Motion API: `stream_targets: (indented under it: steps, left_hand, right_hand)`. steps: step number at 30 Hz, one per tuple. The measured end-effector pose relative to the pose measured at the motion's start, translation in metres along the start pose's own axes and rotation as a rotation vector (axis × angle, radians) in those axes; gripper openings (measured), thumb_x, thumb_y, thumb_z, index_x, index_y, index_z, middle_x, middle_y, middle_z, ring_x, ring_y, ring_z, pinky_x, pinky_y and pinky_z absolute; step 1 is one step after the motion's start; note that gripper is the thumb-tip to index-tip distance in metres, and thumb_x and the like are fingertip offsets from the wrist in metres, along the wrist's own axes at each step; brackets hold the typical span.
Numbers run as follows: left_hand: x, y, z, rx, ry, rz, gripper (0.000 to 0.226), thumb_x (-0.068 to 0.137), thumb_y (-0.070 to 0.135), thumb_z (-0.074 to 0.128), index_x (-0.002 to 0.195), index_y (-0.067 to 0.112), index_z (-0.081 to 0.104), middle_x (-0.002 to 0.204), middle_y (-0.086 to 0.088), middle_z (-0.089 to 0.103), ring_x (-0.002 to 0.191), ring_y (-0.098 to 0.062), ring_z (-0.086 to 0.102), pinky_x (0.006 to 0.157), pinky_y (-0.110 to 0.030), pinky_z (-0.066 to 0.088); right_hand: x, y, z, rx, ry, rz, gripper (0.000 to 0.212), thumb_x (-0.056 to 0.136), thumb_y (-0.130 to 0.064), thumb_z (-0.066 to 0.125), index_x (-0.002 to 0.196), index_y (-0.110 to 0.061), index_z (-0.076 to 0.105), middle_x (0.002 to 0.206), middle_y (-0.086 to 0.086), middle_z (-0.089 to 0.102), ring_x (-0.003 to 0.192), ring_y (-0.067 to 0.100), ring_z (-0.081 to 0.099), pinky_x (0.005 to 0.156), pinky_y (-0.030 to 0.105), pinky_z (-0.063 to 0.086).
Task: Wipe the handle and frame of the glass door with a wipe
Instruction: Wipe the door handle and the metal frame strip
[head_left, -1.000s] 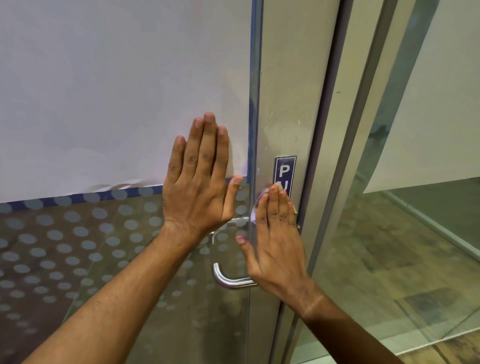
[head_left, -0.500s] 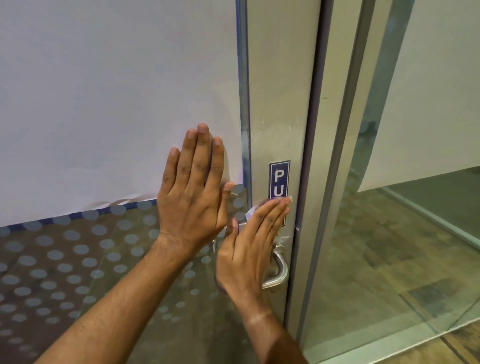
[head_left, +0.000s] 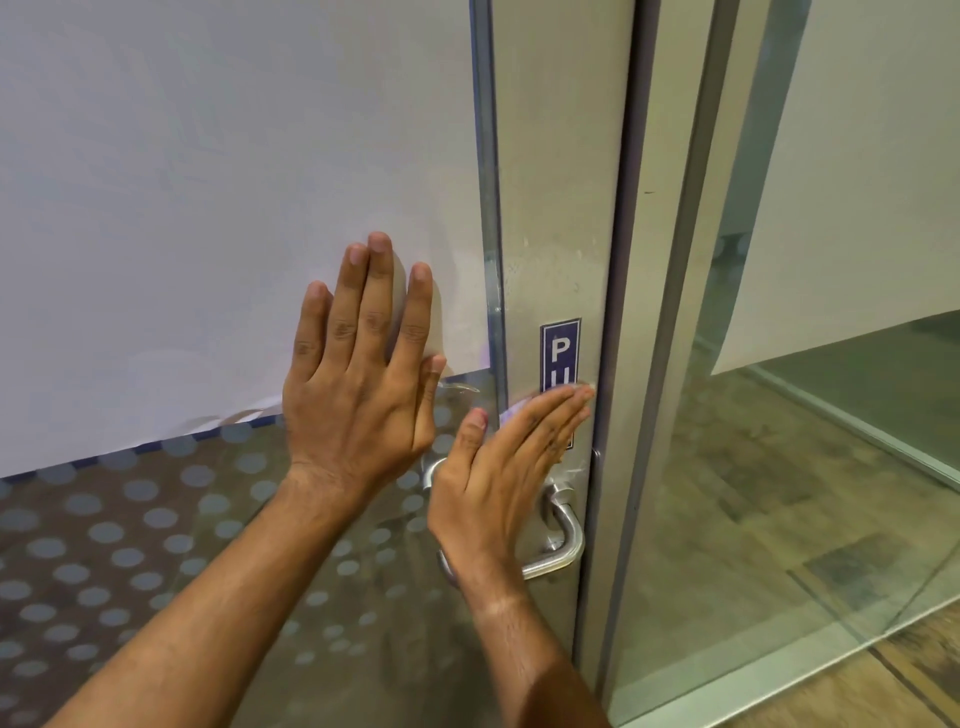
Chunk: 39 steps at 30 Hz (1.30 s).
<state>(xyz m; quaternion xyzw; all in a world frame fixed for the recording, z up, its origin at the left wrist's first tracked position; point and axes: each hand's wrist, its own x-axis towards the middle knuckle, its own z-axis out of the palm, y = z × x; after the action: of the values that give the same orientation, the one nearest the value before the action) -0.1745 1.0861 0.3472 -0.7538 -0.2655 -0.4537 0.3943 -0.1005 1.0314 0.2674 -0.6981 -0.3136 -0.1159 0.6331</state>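
Note:
My left hand (head_left: 363, 374) lies flat with fingers spread against the glass door panel (head_left: 208, 208), just left of the metal frame (head_left: 556, 208). My right hand (head_left: 509, 467) presses a white wipe (head_left: 511, 408) flat against the frame, fingertips over the lower part of the blue PUSH sticker (head_left: 560, 353). Only a small pale edge of the wipe shows above the fingers. The steel lever handle (head_left: 563, 540) curves out just below and right of the right hand, partly hidden by the palm and wrist.
The lower glass carries a dotted frosted film (head_left: 104, 545). Right of the frame stands a fixed jamb (head_left: 670, 312) and another glass pane (head_left: 805, 467), with wood-look floor (head_left: 909, 675) beyond.
My right hand has turned from fingers-up on the frame to slanting rightward across it, sliding the wipe toward the sticker's right edge. The left hand stays flat on the glass.

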Motion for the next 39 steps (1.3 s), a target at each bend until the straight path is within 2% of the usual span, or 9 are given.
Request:
stream_targets:
  steps: [4, 9, 12, 20, 25, 29, 33, 36, 39]
  left_hand:
    - [0.000, 0.000, -0.001, -0.006, 0.008, 0.012, 0.063, 0.105, 0.034, 0.037, 0.158, 0.004, 0.022, 0.161, -0.026, 0.020, 0.152, -0.024, 0.001, 0.125, -0.044, 0.000]
    - [0.000, 0.001, -0.002, 0.005, 0.015, 0.009, 0.061, 0.106, 0.035, 0.030, 0.157, 0.003, 0.026, 0.161, -0.025, 0.020, 0.152, -0.025, 0.002, 0.125, -0.044, 0.001]
    - [0.000, 0.001, 0.000, 0.002, 0.009, 0.003, 0.062, 0.105, 0.036, 0.033, 0.158, 0.003, 0.024, 0.162, -0.024, 0.018, 0.153, -0.025, -0.004, 0.125, -0.043, -0.001]
    - [0.000, 0.001, -0.001, 0.001, 0.016, 0.009, 0.061, 0.105, 0.034, 0.033, 0.157, 0.002, 0.025, 0.162, -0.025, 0.018, 0.152, -0.027, 0.005, 0.125, -0.044, 0.000]
    - [0.000, 0.002, -0.001, 0.013, 0.018, 0.010, 0.061, 0.104, 0.034, 0.031, 0.157, 0.002, 0.026, 0.162, -0.023, 0.018, 0.151, -0.035, 0.015, 0.125, -0.044, 0.003]
    - [0.000, 0.002, 0.000, 0.006, 0.004, 0.005, 0.062, 0.105, 0.033, 0.034, 0.158, 0.003, 0.023, 0.162, -0.026, 0.020, 0.151, -0.037, 0.015, 0.125, -0.045, 0.002]
    - [0.000, 0.001, 0.001, 0.004, -0.001, 0.002, 0.063, 0.104, 0.034, 0.037, 0.158, 0.003, 0.022, 0.161, -0.026, 0.019, 0.152, -0.035, 0.012, 0.125, -0.044, 0.000]
    - [0.000, 0.001, 0.000, 0.006, -0.002, 0.006, 0.063, 0.105, 0.033, 0.036, 0.158, 0.002, 0.023, 0.161, -0.026, 0.021, 0.150, -0.037, 0.015, 0.125, -0.044, 0.001]
    - [0.000, 0.003, 0.000, 0.023, -0.003, 0.005, 0.062, 0.105, 0.033, 0.036, 0.157, 0.002, 0.025, 0.161, -0.027, 0.022, 0.149, -0.037, 0.016, 0.125, -0.044, 0.001]
  right_hand:
    - [-0.004, -0.001, 0.001, 0.025, -0.028, 0.051, 0.078, 0.099, -0.048, 0.021, 0.151, -0.004, -0.019, 0.161, 0.010, -0.027, 0.149, 0.020, -0.025, 0.124, 0.043, -0.005]
    - [0.017, -0.014, -0.004, 0.034, -0.008, -0.119, 0.075, 0.102, -0.043, 0.025, 0.153, -0.001, -0.012, 0.162, 0.014, -0.019, 0.150, 0.027, -0.019, 0.124, 0.046, -0.004]
    - [0.017, -0.007, -0.004, -0.016, -0.040, -0.214, 0.074, 0.103, -0.043, 0.025, 0.154, -0.002, -0.010, 0.163, 0.012, -0.017, 0.151, 0.027, -0.015, 0.124, 0.040, -0.006]
    - [-0.012, 0.009, -0.005, -0.039, -0.107, -0.115, 0.079, 0.101, -0.050, 0.023, 0.153, -0.004, -0.015, 0.162, 0.008, -0.024, 0.150, 0.023, -0.020, 0.123, 0.038, -0.006]
    - [0.019, -0.010, -0.007, -0.007, -0.082, -0.287, 0.074, 0.103, -0.046, 0.023, 0.154, -0.002, -0.008, 0.163, 0.013, -0.016, 0.151, 0.028, -0.014, 0.124, 0.040, -0.006]
    - [0.014, 0.017, -0.019, -0.147, -0.205, -0.414, 0.073, 0.103, -0.047, 0.021, 0.154, -0.005, -0.011, 0.163, 0.011, -0.017, 0.152, 0.027, -0.012, 0.124, 0.040, -0.004]
    - [-0.006, 0.034, -0.024, -0.185, -0.273, -0.380, 0.073, 0.102, -0.053, 0.013, 0.154, -0.010, -0.016, 0.163, 0.007, -0.021, 0.152, 0.024, -0.014, 0.123, 0.037, -0.004]
    - [0.006, 0.022, -0.022, -0.163, -0.230, -0.367, 0.073, 0.102, -0.050, 0.017, 0.152, -0.010, -0.019, 0.162, 0.007, -0.024, 0.151, 0.025, -0.016, 0.123, 0.035, -0.009]
    - [0.036, 0.000, -0.019, -0.111, -0.146, -0.414, 0.070, 0.104, -0.046, 0.017, 0.152, -0.005, -0.012, 0.162, 0.010, -0.018, 0.152, 0.027, -0.012, 0.124, 0.037, -0.008]
